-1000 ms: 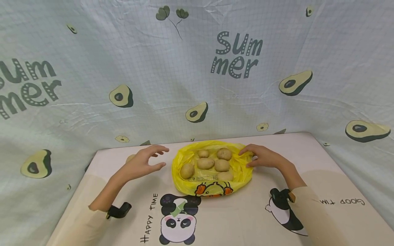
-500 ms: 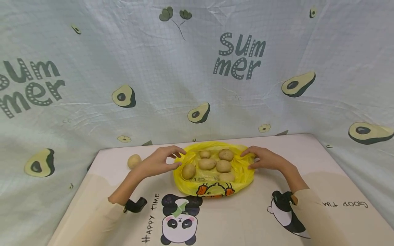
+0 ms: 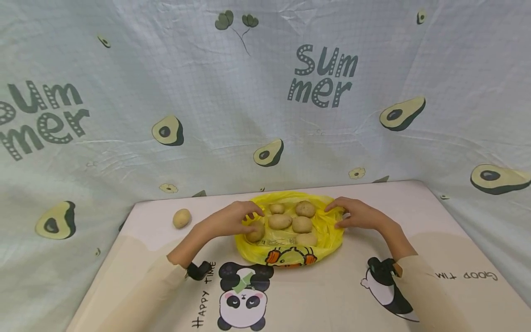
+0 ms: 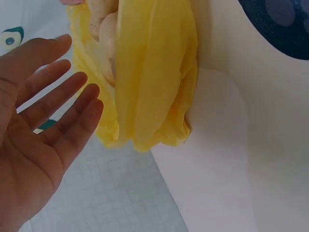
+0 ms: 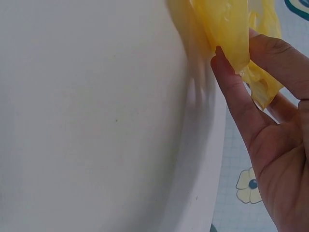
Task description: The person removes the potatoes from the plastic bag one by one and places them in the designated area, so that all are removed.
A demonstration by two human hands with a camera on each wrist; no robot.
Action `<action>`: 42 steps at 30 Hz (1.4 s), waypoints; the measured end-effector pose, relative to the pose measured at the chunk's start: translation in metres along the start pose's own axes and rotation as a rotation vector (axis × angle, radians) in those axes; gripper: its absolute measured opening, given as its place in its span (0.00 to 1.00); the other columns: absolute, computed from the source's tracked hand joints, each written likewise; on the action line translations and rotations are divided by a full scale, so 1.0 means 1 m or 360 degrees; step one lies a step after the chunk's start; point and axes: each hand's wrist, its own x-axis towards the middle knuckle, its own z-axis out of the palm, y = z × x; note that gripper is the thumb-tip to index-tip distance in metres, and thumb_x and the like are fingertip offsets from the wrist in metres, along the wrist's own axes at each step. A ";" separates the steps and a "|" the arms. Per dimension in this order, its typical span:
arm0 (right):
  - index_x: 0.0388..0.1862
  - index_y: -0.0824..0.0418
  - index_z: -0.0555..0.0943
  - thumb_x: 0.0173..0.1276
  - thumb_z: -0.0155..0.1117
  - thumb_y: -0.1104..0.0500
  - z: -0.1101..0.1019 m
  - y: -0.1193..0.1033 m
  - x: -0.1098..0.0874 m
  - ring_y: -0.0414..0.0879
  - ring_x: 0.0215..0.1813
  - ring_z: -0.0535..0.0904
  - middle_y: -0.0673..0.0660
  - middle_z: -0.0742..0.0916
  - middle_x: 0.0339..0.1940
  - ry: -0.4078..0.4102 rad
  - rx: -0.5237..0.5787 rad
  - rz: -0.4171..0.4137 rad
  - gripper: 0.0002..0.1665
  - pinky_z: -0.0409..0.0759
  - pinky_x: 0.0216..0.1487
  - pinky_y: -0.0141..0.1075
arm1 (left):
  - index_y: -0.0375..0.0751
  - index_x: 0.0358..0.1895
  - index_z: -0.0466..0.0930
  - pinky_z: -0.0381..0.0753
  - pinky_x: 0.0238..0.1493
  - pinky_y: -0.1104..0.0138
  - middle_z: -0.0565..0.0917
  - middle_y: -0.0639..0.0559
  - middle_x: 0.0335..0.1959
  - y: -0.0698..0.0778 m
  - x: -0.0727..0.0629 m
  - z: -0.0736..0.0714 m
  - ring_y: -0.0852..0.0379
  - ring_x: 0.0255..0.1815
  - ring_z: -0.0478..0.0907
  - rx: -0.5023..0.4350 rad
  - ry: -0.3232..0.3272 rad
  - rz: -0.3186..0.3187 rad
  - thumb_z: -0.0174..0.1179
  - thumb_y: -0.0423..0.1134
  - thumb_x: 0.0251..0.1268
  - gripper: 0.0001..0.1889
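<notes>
A yellow plastic bag point(image 3: 327, 235) lies with its mouth spread wide on the table, and several potatoes point(image 3: 280, 222) rest inside it. My left hand point(image 3: 228, 221) reaches over the bag's left rim. Its thumb and fingers are spread apart above the leftmost potato point(image 3: 257, 233), partly hiding it. In the left wrist view that hand point(image 4: 53, 111) has relaxed, parted fingers beside the bag point(image 4: 154, 72). My right hand point(image 3: 358, 213) holds the bag's right rim. The right wrist view shows the yellow plastic point(image 5: 227, 29) pinched between thumb and fingers of that hand point(image 5: 280, 140).
One loose potato point(image 3: 181, 218) sits on the table's far left, outside the bag. The pale table point(image 3: 323, 295) carries panda prints and lettering. A hanging cloth point(image 3: 207, 92) with avocado prints rises behind the table's back edge.
My left hand has moved right, from beside the bag to over its leftmost potato, uncovering the loose potato on the left. The right hand has stayed at the bag's right rim.
</notes>
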 end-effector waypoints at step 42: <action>0.61 0.56 0.81 0.65 0.74 0.59 0.002 -0.003 -0.002 0.59 0.62 0.76 0.62 0.80 0.65 0.0008 -0.0030 0.0020 0.25 0.80 0.59 0.53 | 0.49 0.50 0.83 0.77 0.53 0.67 0.74 0.57 0.43 0.000 0.039 0.010 0.57 0.45 0.71 0.0462 -0.0518 0.0044 0.78 0.33 0.53 0.21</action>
